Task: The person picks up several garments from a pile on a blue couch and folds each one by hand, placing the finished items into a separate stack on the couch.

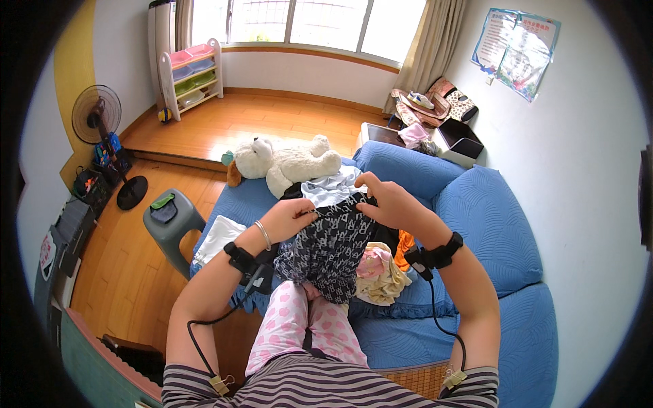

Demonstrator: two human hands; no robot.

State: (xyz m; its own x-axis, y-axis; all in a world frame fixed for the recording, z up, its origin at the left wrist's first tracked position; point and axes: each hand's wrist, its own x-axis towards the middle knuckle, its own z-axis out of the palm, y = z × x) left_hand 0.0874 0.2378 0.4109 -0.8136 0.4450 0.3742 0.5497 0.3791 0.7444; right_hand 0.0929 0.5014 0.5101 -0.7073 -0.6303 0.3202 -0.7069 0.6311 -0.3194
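Observation:
A black garment with a white letter pattern point(331, 245) hangs over the lap from both hands. My left hand point(294, 219) pinches its top edge at the left. My right hand point(380, 201) grips the same edge at the right, thumb and fingers on the cloth. Just beyond the hands a pale blue garment point(331, 187) lies on the blue sofa seat point(217, 196). A cream and pink crumpled cloth point(385, 275) lies to the right of the held garment, beside an orange cloth point(404, 249). Folded white cloth point(220, 238) lies at the seat's left edge.
A white plush dog point(296, 160) lies across the far end of the seat. At left are a grey plastic stool point(176, 224) with a small cloth on it and a standing fan point(99, 117). Blue sofa cushions point(484, 224) rise on the right. Beyond stand open boxes point(456, 145).

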